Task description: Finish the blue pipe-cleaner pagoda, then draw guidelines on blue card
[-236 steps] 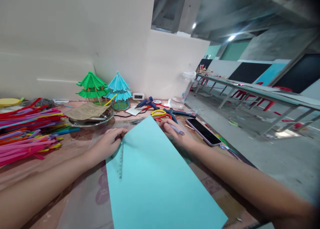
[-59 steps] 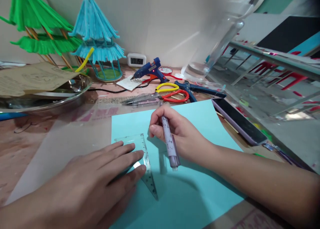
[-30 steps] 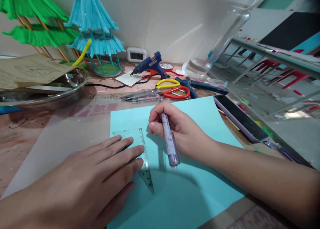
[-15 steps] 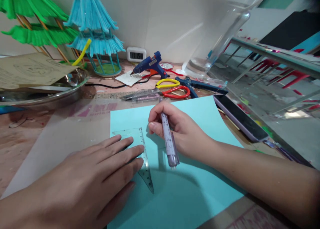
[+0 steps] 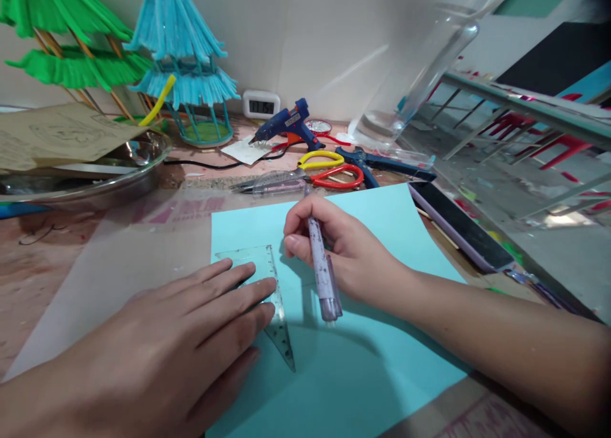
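**Pen poised beside a pinned set square**

A clear triangular set square (image 5: 267, 291) lies flat on the turquoise paper sheet (image 5: 363, 361), near the sheet's left edge. The left hand (image 5: 181, 342) presses it down, fingers spread apart and flat, fingertips on the plastic. Just right of the ruled edge, the right hand (image 5: 344, 253) has its fingers closed around a lilac pen (image 5: 322, 269), whose tip is hidden behind the fingers.

Against half a second ago almost nothing has moved; the pen's free end has dipped a trifle, and the square has stayed put over the last second. That stillness suggests the line is being marked.

Beyond the sheet lie red-and-yellow scissors (image 5: 329, 170), a blue glue gun (image 5: 286, 125) and a phone (image 5: 458, 225).
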The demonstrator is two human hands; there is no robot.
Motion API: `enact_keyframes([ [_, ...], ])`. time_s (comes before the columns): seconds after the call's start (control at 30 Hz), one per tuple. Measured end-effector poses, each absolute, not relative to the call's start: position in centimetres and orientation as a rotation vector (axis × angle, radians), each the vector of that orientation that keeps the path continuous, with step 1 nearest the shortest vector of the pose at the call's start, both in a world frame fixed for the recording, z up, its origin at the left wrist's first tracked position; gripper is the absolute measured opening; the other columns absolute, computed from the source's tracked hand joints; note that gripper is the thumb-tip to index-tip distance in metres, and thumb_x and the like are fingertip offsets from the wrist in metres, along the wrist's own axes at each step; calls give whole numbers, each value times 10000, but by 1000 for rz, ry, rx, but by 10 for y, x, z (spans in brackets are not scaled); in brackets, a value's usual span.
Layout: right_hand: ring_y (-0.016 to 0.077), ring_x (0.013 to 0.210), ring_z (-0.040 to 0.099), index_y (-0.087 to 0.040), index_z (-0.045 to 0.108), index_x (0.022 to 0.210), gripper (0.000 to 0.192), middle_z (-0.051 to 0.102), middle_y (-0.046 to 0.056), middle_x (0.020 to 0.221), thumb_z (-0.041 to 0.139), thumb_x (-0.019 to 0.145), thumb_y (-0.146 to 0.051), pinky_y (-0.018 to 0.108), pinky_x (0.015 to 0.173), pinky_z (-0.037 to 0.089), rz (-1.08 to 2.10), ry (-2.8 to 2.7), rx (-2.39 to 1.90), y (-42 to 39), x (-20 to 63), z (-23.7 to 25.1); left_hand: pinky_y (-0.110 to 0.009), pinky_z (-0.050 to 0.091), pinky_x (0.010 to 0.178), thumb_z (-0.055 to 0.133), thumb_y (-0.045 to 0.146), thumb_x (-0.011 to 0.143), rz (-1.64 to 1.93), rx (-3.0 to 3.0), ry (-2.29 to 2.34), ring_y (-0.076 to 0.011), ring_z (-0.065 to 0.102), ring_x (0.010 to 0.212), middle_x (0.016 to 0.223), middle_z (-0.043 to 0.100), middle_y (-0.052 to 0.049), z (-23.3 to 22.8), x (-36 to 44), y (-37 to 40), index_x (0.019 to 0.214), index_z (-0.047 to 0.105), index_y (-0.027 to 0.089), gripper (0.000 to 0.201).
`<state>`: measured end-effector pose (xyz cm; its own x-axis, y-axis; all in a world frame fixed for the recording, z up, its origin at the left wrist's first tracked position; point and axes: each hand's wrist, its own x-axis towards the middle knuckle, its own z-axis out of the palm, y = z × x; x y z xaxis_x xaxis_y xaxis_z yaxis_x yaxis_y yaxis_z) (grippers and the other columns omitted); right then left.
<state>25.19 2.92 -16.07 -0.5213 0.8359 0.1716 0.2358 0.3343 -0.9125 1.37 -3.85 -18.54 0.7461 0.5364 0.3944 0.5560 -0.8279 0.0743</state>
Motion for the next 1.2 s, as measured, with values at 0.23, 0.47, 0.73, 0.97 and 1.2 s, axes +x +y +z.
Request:
enact_keyframes([
  [0.23, 122, 684, 524, -231, 511, 903, 81, 552, -33, 792, 587, 928, -240, 255, 633, 431, 1172, -1960, -942, 29, 252, -160, -360, 350, 1183, 525, 227, 921, -623, -2898, -876, -209, 539, 1303, 1456, 561, 51, -186, 13, -38, 1307, 585, 254, 391],
  [0.47, 112, 684, 516, -220, 502, 907, 81, 540, -37, 792, 580, 925, -207, 244, 634, 428, 1171, -1965, -917, 29, 251, -160, -340, 347, 1180, 518, 235, 930, -634, -2889, -915, -193, 529, 1311, 1418, 597, 57, -185, 15, -38, 1286, 593, 257, 364],
  [0.73, 96, 676, 493, -208, 502, 915, 71, 532, -46, 789, 570, 932, -195, 226, 625, 420, 1157, -1989, -913, 29, 252, -159, -366, 457, 1091, 557, 226, 891, -609, -2871, -804, -229, 597, 1239, 1398, 616, 32, -181, 13, -34, 1265, 619, 231, 379],
  [0.97, 96, 690, 512, -209, 502, 920, 67, 544, -48, 797, 567, 932, -198, 228, 636, 426, 1155, -1988, -914, 29, 251, -159, -392, 516, 1033, 553, 235, 896, -555, -2862, -787, -243, 602, 1243, 1427, 589, 18, -182, 13, -32, 1303, 591, 233, 409],
  [1.2, 92, 692, 509, -208, 505, 918, 68, 543, -49, 800, 570, 931, -189, 225, 644, 426, 1142, -1987, -919, 29, 252, -159, -474, 573, 931, 533, 223, 897, -554, -2863, -777, -281, 642, 1184, 1379, 626, -1, -181, 15, -34, 1253, 607, 227, 364],
])
